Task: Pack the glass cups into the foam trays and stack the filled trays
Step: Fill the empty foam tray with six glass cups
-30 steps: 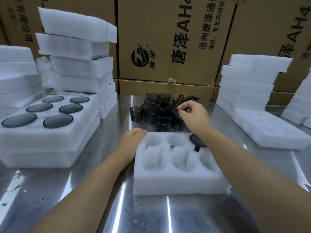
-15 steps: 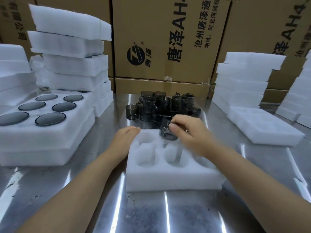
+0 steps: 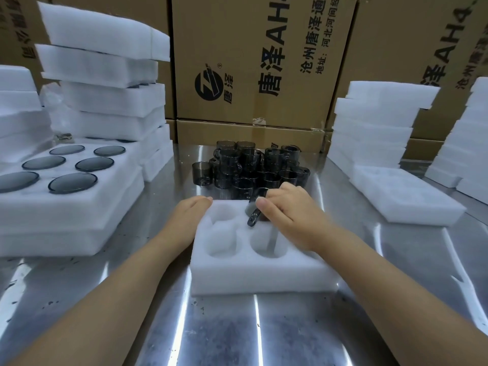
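Note:
A white foam tray (image 3: 253,276) with round pockets lies on the steel table in front of me. My right hand (image 3: 285,207) holds a smoky glass cup (image 3: 254,216) down in the tray's far middle pocket; its handle points toward me. My left hand (image 3: 190,212) rests with straight fingers on the tray's far left corner. A pile of dark glass cups (image 3: 250,165) stands just behind the tray. The near pockets hold nothing; my right arm hides the tray's right side.
At left, a filled foam tray (image 3: 79,204) with several dark cups tops a low stack, with taller foam stacks (image 3: 105,75) behind. A loose tray (image 3: 406,196) and foam stacks (image 3: 375,122) stand at right. Cardboard boxes (image 3: 264,62) wall the back.
My right hand picked a cup from the pile, carried it toward me and lowered it into the far middle pocket. My left hand stayed on the tray's corner.

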